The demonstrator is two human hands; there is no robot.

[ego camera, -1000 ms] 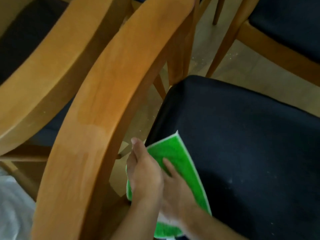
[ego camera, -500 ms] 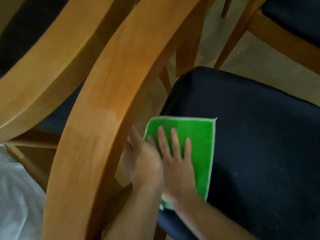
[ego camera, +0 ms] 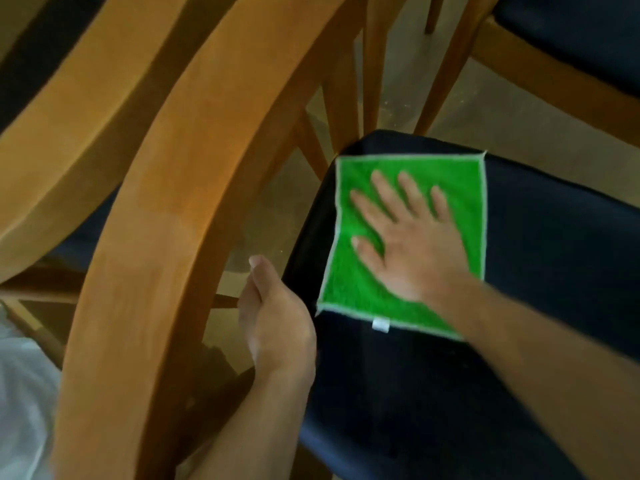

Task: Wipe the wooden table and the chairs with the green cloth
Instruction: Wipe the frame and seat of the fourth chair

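— Where is the green cloth right now?

— Spread flat on the dark seat of the nearest chair, close to the seat's left front corner. It has a pale border and a small white tag on its near edge.

— And the hands?

— The right hand lies palm down on the cloth, fingers straight and spread, pressing it against the cushion. Its grip is apart, nothing pinched.

— The left one?

— The left hand sits at the seat's left edge, just beside the cloth but not touching it. The thumb points up and forward; the other fingers go down over the edge of the seat and are hidden, so I cannot tell whether that grip is clamped on the seat or loose.

— Anything else around?

— A curved wooden backrest runs diagonally on the left, with a second one behind it. Another chair with a dark cushion stands at the upper right, and the beige floor shows between the legs. The picture is a little blurred.
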